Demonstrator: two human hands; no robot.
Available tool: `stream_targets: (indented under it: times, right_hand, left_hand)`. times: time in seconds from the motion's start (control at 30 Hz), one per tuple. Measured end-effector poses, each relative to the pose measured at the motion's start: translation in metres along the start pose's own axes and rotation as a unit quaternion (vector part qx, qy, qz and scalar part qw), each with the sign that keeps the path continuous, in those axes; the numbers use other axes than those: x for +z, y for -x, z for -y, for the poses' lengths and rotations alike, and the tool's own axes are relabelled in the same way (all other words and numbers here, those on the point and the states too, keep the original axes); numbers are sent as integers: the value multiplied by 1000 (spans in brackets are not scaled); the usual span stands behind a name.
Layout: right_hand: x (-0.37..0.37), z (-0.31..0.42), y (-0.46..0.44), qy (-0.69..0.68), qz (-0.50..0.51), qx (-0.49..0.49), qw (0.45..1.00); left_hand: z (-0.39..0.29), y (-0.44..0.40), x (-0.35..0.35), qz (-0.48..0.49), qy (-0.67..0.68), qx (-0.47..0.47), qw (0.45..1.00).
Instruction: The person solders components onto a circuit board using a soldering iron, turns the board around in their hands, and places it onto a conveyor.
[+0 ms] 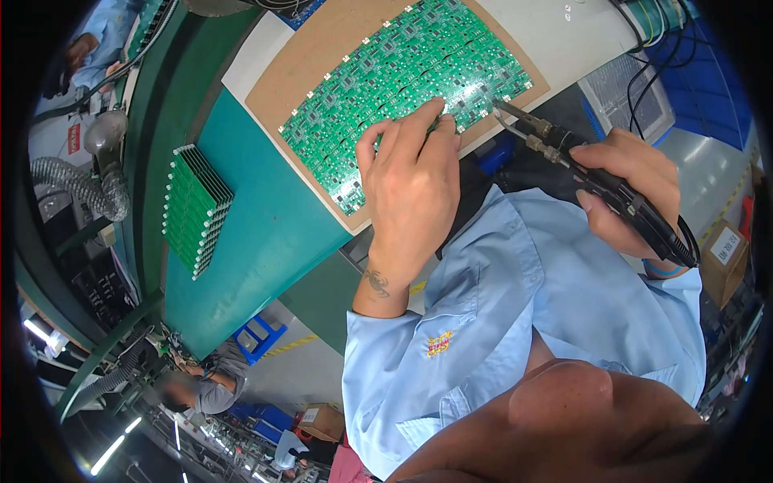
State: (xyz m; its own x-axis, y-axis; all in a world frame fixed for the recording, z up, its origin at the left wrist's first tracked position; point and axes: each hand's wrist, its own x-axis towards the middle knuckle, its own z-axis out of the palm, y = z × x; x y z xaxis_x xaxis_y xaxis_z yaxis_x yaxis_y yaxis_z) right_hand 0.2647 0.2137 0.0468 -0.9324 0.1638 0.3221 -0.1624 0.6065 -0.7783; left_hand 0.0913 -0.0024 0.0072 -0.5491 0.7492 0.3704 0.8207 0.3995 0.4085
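A large panel of green circuit boards (403, 76) lies on a brown sheet of board (282, 72). My left hand (415, 173) rests palm down over the panel's near edge, fingers apart and fingertips on the boards, holding nothing. In my right hand (632, 181) is a black soldering iron (608, 183), gripped between thumb and fingers. Its metal front end has a slim, curved, tube-like piece alongside, and both point at the panel's right end. Whether the tip touches a board I cannot tell.
A stack of green circuit boards (193, 211) stands on the green bench top (258, 233) to the left. Beyond it are a flexible silver duct (76, 181) and a co-worker's blue sleeve (105, 32). Black cables (668, 60) hang at upper right, near a clear plastic bin (626, 95).
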Motion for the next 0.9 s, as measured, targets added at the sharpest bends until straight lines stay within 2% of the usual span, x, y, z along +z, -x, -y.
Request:
stream_targets:
  times: [0.9]
  right_hand:
    - [-6, 1, 0, 15, 4, -4, 1000]
  left_hand:
    - [0, 0, 0, -3, 2, -3, 1000]
